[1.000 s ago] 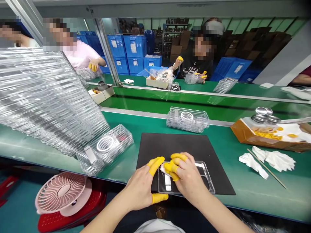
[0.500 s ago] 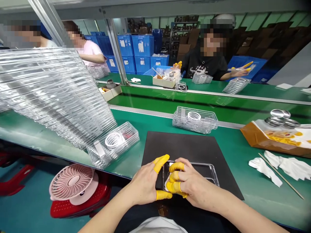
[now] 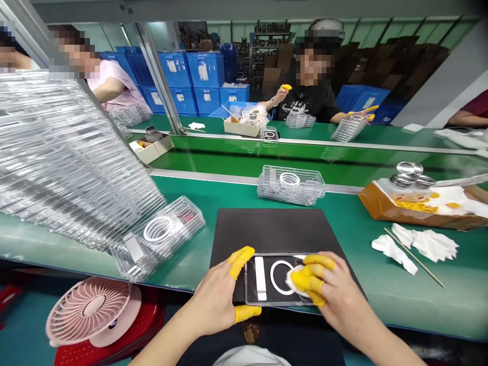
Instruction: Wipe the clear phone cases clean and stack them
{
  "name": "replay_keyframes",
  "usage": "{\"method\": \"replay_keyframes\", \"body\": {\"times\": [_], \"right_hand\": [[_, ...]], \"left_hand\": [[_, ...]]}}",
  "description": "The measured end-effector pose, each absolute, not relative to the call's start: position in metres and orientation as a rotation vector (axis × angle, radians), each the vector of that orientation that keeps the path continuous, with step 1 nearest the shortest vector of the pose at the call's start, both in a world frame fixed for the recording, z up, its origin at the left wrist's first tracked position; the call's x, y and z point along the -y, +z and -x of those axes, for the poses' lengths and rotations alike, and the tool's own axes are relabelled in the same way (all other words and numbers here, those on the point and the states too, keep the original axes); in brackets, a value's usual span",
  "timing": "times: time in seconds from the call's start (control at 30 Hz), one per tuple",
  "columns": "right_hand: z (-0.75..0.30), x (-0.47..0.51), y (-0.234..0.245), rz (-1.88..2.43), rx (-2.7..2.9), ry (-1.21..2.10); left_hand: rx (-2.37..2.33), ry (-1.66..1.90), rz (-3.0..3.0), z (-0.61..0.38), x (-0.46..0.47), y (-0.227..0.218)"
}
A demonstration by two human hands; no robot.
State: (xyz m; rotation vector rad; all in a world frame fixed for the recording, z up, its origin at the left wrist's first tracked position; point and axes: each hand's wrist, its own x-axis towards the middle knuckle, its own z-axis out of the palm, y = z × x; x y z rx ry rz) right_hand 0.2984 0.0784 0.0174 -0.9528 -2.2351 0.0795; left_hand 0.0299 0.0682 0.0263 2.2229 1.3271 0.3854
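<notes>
Where the green work table (image 3: 30,239) reaches its left end, a pink round plastic fan (image 3: 93,310) sits below the edge, and a tall leaning stack of clear plastic cases (image 3: 68,162) spreads over the surface above it. Just to the right lies a short pile of clear cases (image 3: 158,236) topped by a white ring.

Next comes the left hand (image 3: 215,300), with yellow cots on its fingertips. It is moderately spread, with forefinger and thumb bracing the left end of a clear plastic phone case (image 3: 267,295). That case lies flat on the near edge of a black square mat (image 3: 274,229) and shows a white bar and a white circle inside.

The right hand (image 3: 335,295) is curled narrow around a white cloth wad (image 3: 295,278), pressing it on the case just beside the circle. Beyond the mat rests another pile of clear trays (image 3: 290,184). Farther right lie crumpled white wipes (image 3: 419,244), a thin wooden stick (image 3: 414,256) and a brown cardboard box (image 3: 415,211).
</notes>
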Motion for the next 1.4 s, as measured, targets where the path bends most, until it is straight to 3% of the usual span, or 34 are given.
{"method": "replay_keyframes", "body": {"times": [0.27,0.43,0.8,0.93,1.1,1.4], "right_hand": [[-0.269,-0.072,0.017,0.971,2.216,0.005],[-0.286,-0.07,0.01,1.276,2.114,-0.215],[-0.306,-0.054,0.008,1.676,1.936,-0.277],[-0.298,-0.05,0.01,1.545,1.964,-0.123],[-0.291,-0.068,0.031,0.994,2.345,0.239],[-0.289,-0.088,0.043,0.715,2.66,0.446]], "left_hand": [[-1.329,0.421,-2.273,-0.028,-0.066,0.021],[-1.312,0.428,-2.304,-0.028,-0.066,0.022],[-1.34,0.454,-2.338,-0.027,-0.066,0.017],[-1.325,0.436,-2.345,-0.028,-0.066,0.019],[-1.33,0.416,-2.292,-0.029,-0.067,0.024],[-1.305,0.445,-2.276,-0.03,-0.067,0.024]]}}
